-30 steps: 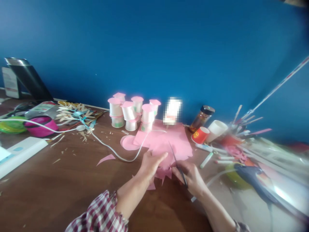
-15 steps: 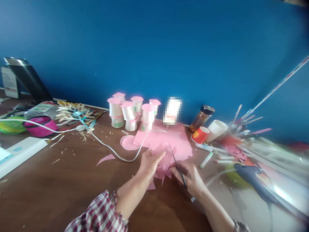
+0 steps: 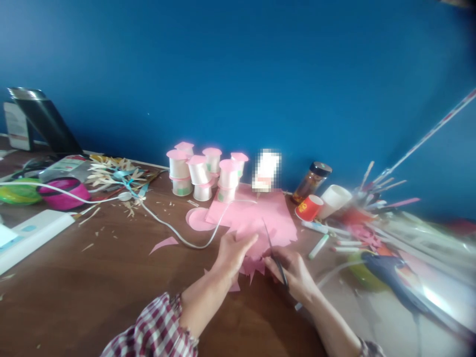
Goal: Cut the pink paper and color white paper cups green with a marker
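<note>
My left hand (image 3: 235, 252) is closed on a piece of pink paper, thumb on top, its fingers hidden beneath. In my right hand (image 3: 292, 270) is a pair of scissors (image 3: 273, 253), gripped by the handles with the blades pointing up and away beside the paper. Whether the blades touch the held piece I cannot tell. Jagged pink scraps (image 3: 253, 266) lie between and below my hands. Farther back a larger pink sheet (image 3: 273, 210) lies flat, with pink paper discs (image 3: 199, 219) at its left edge.
Stacked white paper cups (image 3: 179, 168) with pink tops stand near the blue wall. A white cable (image 3: 178, 241) loops across the brown table. To the right are a dark-lidded jar (image 3: 312, 181), a red paper cup (image 3: 309, 208), markers (image 3: 319, 246) and a glue gun (image 3: 394, 282). A power strip (image 3: 37, 238) lies left.
The whole view has shifted very slightly. Both hands keep nearly the same pose, with the paper and scissors still held.
</note>
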